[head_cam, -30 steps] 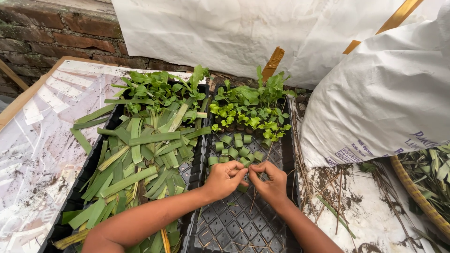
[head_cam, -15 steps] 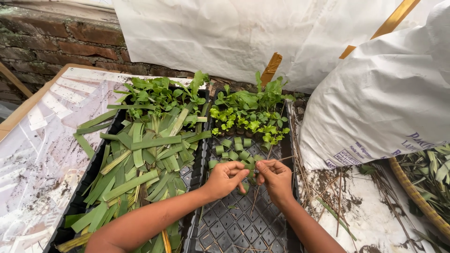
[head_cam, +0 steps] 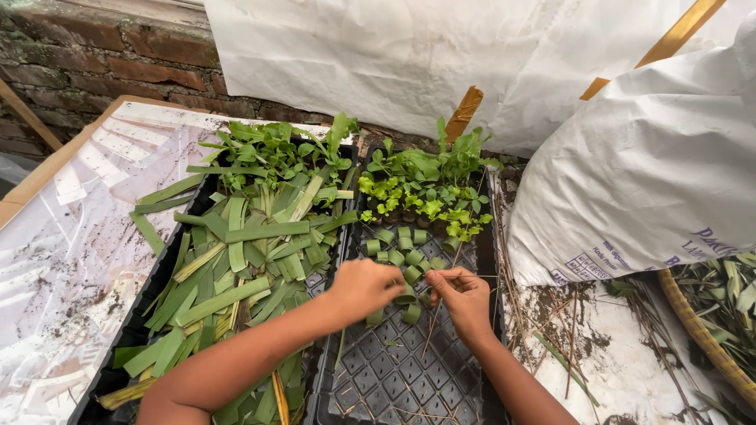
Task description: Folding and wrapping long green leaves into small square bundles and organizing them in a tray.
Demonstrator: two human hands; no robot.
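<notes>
I am looking down on two black seedling trays side by side. My left hand (head_cam: 364,287) is curled over the right-hand tray (head_cam: 394,370), fingers bent around a small green leaf ring (head_cam: 406,297) at its fingertips. My right hand (head_cam: 463,295) sits just beside it, thumb and forefinger pinched together on a thin straw-coloured sliver (head_cam: 431,324) that runs down across the tray cells; the other fingers are loosely folded. The two hands nearly touch over the ring.

More leaf rings (head_cam: 400,250) stand in the cells just beyond the hands, and behind them seedlings (head_cam: 425,193) fill the far rows of the same tray. The near cells of that tray are bare black plastic with a few loose straws.

The left-hand tray (head_cam: 142,303) is heaped with cut strips of long green leaf (head_cam: 236,267), with leafy seedlings (head_cam: 272,149) at its far end. A soiled white sheet (head_cam: 71,236) lies to the left. A large white sack (head_cam: 646,181) stands to the right, with a woven basket (head_cam: 709,338) of leaf cuttings at the right edge. A brick wall (head_cam: 102,63) is behind.
</notes>
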